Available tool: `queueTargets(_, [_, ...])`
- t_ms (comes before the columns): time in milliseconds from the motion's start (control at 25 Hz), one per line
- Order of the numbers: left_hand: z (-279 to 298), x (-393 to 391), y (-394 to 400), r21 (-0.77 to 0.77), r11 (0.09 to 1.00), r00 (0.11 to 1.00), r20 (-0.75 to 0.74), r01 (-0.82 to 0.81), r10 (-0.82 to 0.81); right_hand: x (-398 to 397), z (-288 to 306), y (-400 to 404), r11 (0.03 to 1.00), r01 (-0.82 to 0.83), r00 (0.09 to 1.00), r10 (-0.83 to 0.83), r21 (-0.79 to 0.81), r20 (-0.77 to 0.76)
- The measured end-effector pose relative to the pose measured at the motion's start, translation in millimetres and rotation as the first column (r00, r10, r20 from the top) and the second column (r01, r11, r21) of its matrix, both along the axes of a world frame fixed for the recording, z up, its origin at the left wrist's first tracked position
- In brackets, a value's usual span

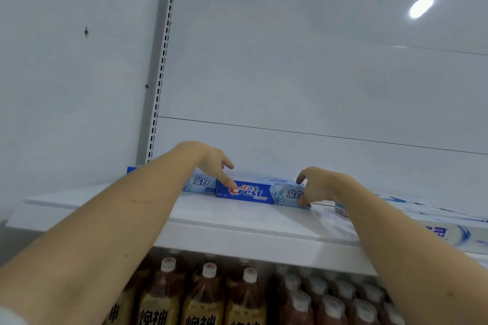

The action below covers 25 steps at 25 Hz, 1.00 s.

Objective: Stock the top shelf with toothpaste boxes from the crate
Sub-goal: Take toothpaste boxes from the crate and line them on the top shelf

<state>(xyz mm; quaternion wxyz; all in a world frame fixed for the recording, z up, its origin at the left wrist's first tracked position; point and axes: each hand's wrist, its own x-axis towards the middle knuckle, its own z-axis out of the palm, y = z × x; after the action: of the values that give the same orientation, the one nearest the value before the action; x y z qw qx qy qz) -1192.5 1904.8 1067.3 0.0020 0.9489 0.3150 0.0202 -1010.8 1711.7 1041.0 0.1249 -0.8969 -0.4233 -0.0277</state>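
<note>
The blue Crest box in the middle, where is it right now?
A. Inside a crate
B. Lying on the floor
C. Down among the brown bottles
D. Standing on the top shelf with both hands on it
D: the blue Crest box stands on the white top shelf, the left hand touching its front and the right hand holding its right end.

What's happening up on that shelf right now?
A person is stocking the white top shelf with toothpaste. The right hand holds the right end of a blue Crest box standing on the shelf, while the left hand touches its front with straight fingers. Another box sits to its left. Brown drink bottles fill the shelf below.
</note>
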Motion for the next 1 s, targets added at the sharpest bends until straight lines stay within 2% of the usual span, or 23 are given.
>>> queueTargets(80, [15,-9,12,-0.194,0.981,1.0,0.022,-0.014,0.019,5,10,-1,0.999,-0.008,0.966,0.019,0.043,-0.26])
queueTargets(120, [21,-11,17,-0.295,0.955,0.999,0.029,-0.022,0.032,8,17,0,0.999,0.011,0.95,0.004,0.045,-0.311])
queueTargets(200, [27,-9,28,-0.409,0.912,0.998,0.039,-0.032,0.052,12,31,9,0.992,0.092,0.956,-0.065,0.083,-0.285])
queueTargets(320, [34,6,45,-0.429,0.901,0.996,0.035,-0.063,0.086,14,46,39,0.967,0.118,0.973,-0.067,0.228,-0.223])
queueTargets(440, [28,29,69,-0.408,0.904,0.99,-0.003,-0.129,0.14,22,50,71,0.951,0.124,0.928,-0.01,0.284,-0.373])
queueTargets(520, [15,44,84,-0.431,0.885,0.985,-0.061,-0.175,0.164,32,45,84,0.959,0.147,0.905,-0.031,0.244,-0.424])
queueTargets(640, [3,68,95,-0.445,0.877,0.982,-0.121,-0.182,0.142,53,33,98,0.981,0.138,0.932,-0.083,0.134,-0.353])
queueTargets(720, [2,68,83,-0.413,0.897,0.985,-0.129,-0.158,0.114,58,25,100,0.989,0.121,0.944,-0.09,0.08,-0.317])
queueTargets(800, [0,67,75,-0.229,0.968,0.989,-0.124,-0.106,0.079,59,20,102,0.993,0.107,0.958,-0.089,0.054,-0.272])
queueTargets(880, [-1,71,72,-0.051,0.998,0.995,-0.091,-0.045,0.041,60,20,102,0.99,0.116,0.96,-0.093,0.073,-0.265])
queueTargets(1000, [-1,77,69,-0.017,1.0,0.998,-0.061,0.007,-0.009,62,25,98,0.979,0.145,0.946,-0.096,0.14,-0.308])
